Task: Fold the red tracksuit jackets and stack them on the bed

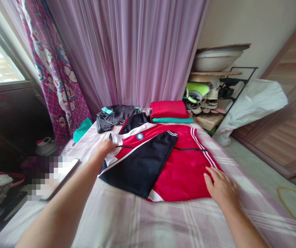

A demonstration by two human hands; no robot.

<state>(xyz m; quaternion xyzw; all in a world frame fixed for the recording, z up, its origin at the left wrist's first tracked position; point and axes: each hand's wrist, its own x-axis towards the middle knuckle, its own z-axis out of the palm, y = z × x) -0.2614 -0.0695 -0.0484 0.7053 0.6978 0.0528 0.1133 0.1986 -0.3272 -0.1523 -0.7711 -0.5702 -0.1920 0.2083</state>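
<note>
A red, black and white track jacket (184, 172) lies on its front-up side across the bed, with a round badge on the chest and a black sleeve folded diagonally over the body. At its white collar, my left hand (108, 145) is closed on the fabric; the fingertips are partly hidden. My right hand (222, 186) rests at the striped lower edge of the jacket, fingers stretched out and thumb apart, touching the red cloth.
Behind the jacket are a folded red garment (169, 109) on a teal one (172, 120) and a dark garment (119, 115). A tablet-like device (67, 175) lies left. A shoe rack (232, 100) and white bag (256, 103) stand right of the bed (137, 224).
</note>
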